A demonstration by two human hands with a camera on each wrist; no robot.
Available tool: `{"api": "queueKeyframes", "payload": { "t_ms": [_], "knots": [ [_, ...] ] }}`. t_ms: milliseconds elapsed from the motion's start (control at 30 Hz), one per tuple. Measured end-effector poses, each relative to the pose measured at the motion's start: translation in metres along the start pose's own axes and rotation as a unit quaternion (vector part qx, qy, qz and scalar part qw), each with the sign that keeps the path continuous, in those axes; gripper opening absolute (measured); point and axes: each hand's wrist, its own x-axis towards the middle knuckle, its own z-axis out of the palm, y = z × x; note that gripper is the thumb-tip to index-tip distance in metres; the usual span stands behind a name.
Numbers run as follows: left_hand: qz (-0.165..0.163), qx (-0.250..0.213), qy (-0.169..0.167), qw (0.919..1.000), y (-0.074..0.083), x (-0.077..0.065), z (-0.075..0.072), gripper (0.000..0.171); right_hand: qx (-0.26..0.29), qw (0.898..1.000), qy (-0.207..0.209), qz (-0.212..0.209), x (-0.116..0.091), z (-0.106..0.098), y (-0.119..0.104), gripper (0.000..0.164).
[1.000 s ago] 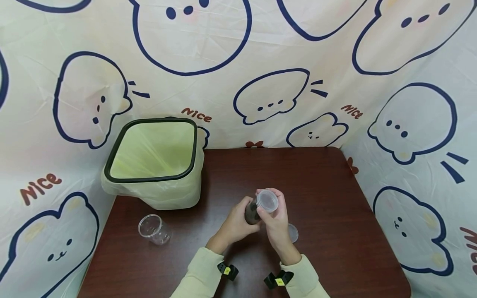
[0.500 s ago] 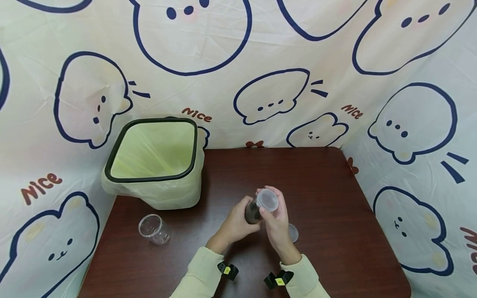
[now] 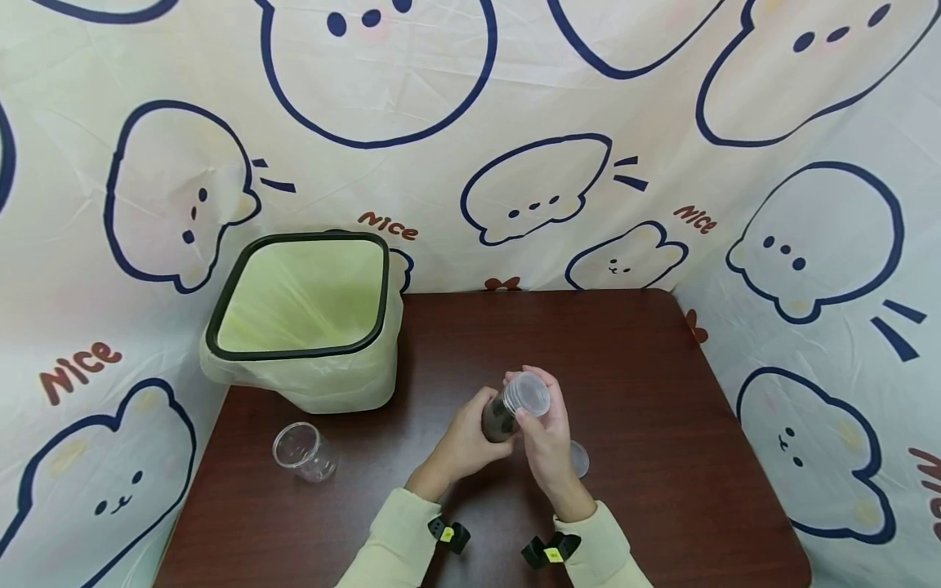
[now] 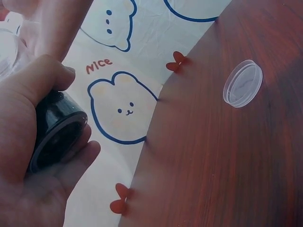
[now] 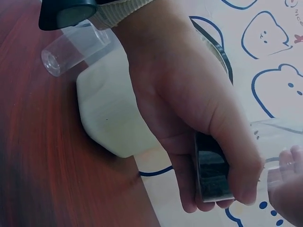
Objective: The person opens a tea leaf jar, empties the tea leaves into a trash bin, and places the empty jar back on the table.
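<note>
Above the table, both hands hold a clear plastic jar (image 3: 500, 420) whose lower part is filled with something dark. The left hand (image 3: 465, 437) grips the dark lower body, with thumb and fingers around it in the left wrist view. Tilted toward the head camera is the jar's clear lid (image 3: 531, 393), which the right hand (image 3: 547, 445) grips, thumb at its near edge. In the right wrist view the right hand (image 5: 286, 191) shows only at the right edge. A separate loose clear lid (image 4: 243, 84) lies on the table beside the right wrist.
An uncovered clear cup (image 3: 305, 452) lies tilted on the left of the brown table (image 3: 647, 392). Behind it stands a pale green bin (image 3: 345, 380) with a black rim and a thin liner. A printed cloth (image 3: 426, 180) hangs behind the table and along its sides.
The right thumb and fingers have shifted slightly around the lid, and more of the lid's ridged side shows now. The left hand, loose lid and cup stay in place.
</note>
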Motion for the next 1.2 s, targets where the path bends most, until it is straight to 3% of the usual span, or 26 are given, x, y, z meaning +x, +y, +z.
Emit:
{"api": "queueKeyframes", "payload": {
  "t_ms": [400, 700, 867, 1000, 1200],
  "knots": [
    [-0.003, -0.007, -0.011, 0.9999, 0.001, -0.003, -0.002, 0.055, 0.024, 0.999, -0.018, -0.032, 0.005, -0.008, -0.007, 0.055],
    [-0.002, -0.021, 0.021, 0.9996, -0.004, -0.003, -0.004, 0.054, 0.014, 0.999, 0.036, -0.033, 0.006, -0.014, -0.014, 0.060],
    [-0.003, -0.021, 0.019, 0.9996, -0.005, -0.003, -0.004, 0.054, 0.061, 0.995, 0.066, -0.049, 0.007, -0.016, -0.015, 0.051],
    [-0.007, -0.020, 0.017, 0.9996, -0.006, -0.004, -0.004, 0.053, 0.084, 0.991, 0.079, -0.064, 0.007, -0.017, -0.015, 0.046],
    [-0.011, -0.023, 0.017, 0.9995, -0.007, -0.005, -0.006, 0.052, 0.065, 0.992, 0.075, -0.080, 0.007, -0.025, -0.014, 0.047]
  ]
}}
